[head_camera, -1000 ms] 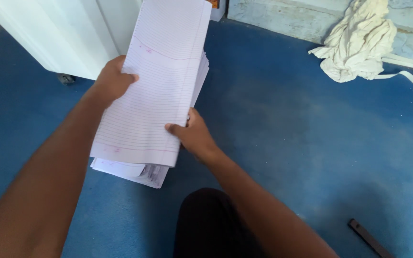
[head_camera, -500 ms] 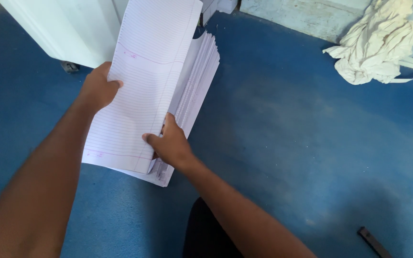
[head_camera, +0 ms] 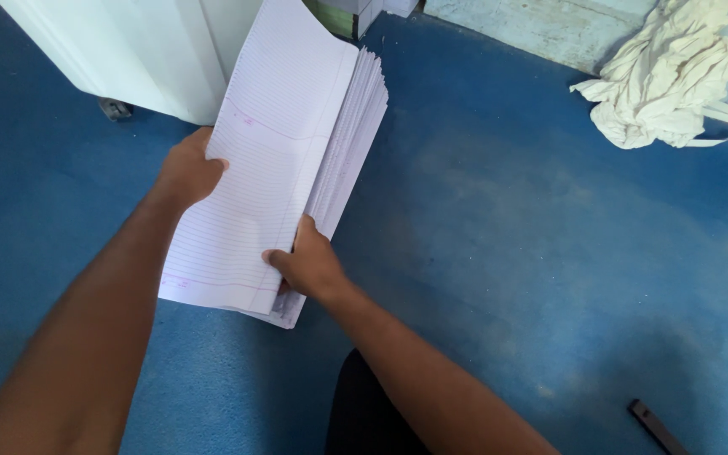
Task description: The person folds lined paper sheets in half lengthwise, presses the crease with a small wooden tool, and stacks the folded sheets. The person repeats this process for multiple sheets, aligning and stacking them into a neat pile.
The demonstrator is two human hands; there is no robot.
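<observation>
A thick stack of white ruled paper sheets point(head_camera: 275, 160) is held up over the blue floor, its right edge fanned out. My left hand point(head_camera: 187, 173) grips the stack's left edge, thumb on the top sheet. Near the bottom right corner my right hand point(head_camera: 307, 263) pinches the sheets, with its thumb on top and fingers tucked between the pages.
The blue floor point(head_camera: 507, 227) spreads to the right. A white cabinet point(head_camera: 128, 50) on a small caster stands at the upper left. A crumpled white cloth point(head_camera: 663, 76) lies at the upper right by a pale wall base. A dark flat bar point(head_camera: 655, 425) lies at the lower right.
The stack has shifted slightly left and its right edge has fanned out more. My right hand has slid down toward the bottom corner of the sheets.
</observation>
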